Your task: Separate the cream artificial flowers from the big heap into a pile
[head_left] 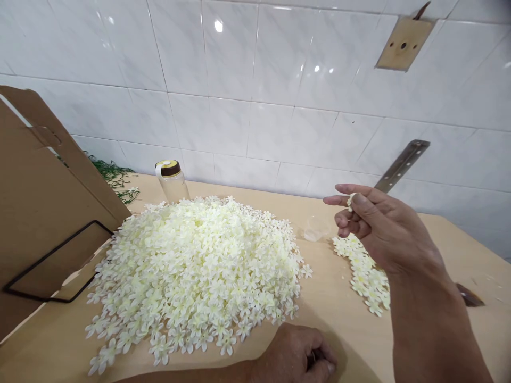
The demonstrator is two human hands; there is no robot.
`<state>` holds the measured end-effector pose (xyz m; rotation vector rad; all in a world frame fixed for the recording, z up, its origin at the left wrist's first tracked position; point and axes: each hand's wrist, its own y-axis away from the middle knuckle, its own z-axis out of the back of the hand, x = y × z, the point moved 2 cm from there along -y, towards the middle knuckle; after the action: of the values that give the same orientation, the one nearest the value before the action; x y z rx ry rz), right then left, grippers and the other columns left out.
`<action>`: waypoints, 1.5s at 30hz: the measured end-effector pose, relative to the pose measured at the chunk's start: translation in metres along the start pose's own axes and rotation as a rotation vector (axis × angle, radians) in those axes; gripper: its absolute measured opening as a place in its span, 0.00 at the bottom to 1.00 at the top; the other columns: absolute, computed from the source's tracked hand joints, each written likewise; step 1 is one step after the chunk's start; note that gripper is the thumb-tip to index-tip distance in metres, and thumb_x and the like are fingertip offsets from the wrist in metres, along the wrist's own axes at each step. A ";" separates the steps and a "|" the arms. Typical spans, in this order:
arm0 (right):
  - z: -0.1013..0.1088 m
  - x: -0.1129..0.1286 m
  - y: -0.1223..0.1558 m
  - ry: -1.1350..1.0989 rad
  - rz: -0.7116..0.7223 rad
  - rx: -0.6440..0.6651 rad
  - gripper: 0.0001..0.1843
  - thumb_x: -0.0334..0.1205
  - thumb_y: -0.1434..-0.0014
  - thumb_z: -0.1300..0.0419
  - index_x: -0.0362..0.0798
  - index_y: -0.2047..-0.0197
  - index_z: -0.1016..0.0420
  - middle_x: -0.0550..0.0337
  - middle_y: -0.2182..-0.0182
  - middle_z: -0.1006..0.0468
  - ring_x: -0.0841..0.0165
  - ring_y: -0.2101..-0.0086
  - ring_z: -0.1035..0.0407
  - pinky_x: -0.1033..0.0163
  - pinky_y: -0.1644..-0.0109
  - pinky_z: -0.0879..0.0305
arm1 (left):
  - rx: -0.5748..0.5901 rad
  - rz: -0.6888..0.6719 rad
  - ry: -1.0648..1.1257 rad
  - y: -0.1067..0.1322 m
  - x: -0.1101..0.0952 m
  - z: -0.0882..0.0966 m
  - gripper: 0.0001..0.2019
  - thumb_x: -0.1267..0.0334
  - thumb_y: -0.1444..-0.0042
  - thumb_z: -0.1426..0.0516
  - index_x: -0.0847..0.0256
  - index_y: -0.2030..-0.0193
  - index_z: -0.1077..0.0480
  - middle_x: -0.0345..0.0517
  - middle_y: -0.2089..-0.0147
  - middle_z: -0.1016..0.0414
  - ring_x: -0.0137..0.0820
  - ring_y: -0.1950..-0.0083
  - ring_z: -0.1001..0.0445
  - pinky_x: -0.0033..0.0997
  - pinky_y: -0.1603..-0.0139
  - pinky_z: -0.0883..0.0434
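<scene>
My right hand is raised over the right part of the table. Its thumb and a finger pinch a small cream-white piece, perhaps part of a flower, while the other fingers are partly extended. Under that hand lies a smaller group of white artificial flowers. At the bottom, my left hand rests low near the table with its fingers curled; what they hold, if anything, is hidden. Beside it spreads a large heap of white artificial flowers with pale yellow-green centres.
A clear bottle stands behind the heap. Left are a cardboard box, a black wire frame and green stems. A small clear dish sits mid-table. A metal bracket rises behind my right hand, against the tiled wall.
</scene>
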<state>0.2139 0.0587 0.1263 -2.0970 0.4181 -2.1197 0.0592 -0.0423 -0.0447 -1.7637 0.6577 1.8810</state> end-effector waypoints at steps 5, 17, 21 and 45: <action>0.004 0.003 0.001 -0.040 0.047 -0.029 0.14 0.43 0.44 0.30 0.49 0.55 0.21 0.57 0.67 0.20 0.72 0.74 0.30 0.68 0.75 0.28 | 0.014 0.042 -0.022 -0.002 0.007 -0.001 0.13 0.74 0.56 0.43 0.67 0.64 0.19 0.44 0.72 0.23 0.25 0.75 0.33 0.21 0.74 0.38; 0.000 0.022 0.014 -0.120 -0.016 -0.432 0.20 0.56 0.47 0.31 0.50 0.73 0.30 0.64 0.77 0.31 0.77 0.86 0.42 0.73 0.92 0.53 | 0.005 0.031 -0.020 -0.003 0.007 -0.002 0.13 0.73 0.57 0.43 0.67 0.66 0.19 0.46 0.72 0.21 0.26 0.75 0.31 0.22 0.74 0.37; 0.006 0.015 0.006 -0.082 0.015 -0.180 0.13 0.48 0.45 0.30 0.48 0.64 0.22 0.58 0.72 0.26 0.75 0.81 0.38 0.71 0.86 0.41 | 0.012 0.047 -0.003 -0.002 0.008 -0.002 0.12 0.73 0.56 0.43 0.66 0.66 0.20 0.44 0.73 0.23 0.24 0.76 0.34 0.21 0.75 0.38; 0.005 0.004 0.006 -0.069 0.016 0.080 0.15 0.48 0.45 0.31 0.46 0.59 0.20 0.64 0.80 0.28 0.72 0.80 0.34 0.66 0.77 0.34 | -0.431 -0.119 0.175 -0.031 -0.130 0.071 0.13 0.55 0.44 0.39 0.63 0.59 0.28 0.39 0.72 0.29 0.21 0.81 0.36 0.21 0.84 0.40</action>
<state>0.2182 0.0508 0.1287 -2.1078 0.3351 -2.0144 0.0314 0.0245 0.0880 -2.1996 0.2034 1.9018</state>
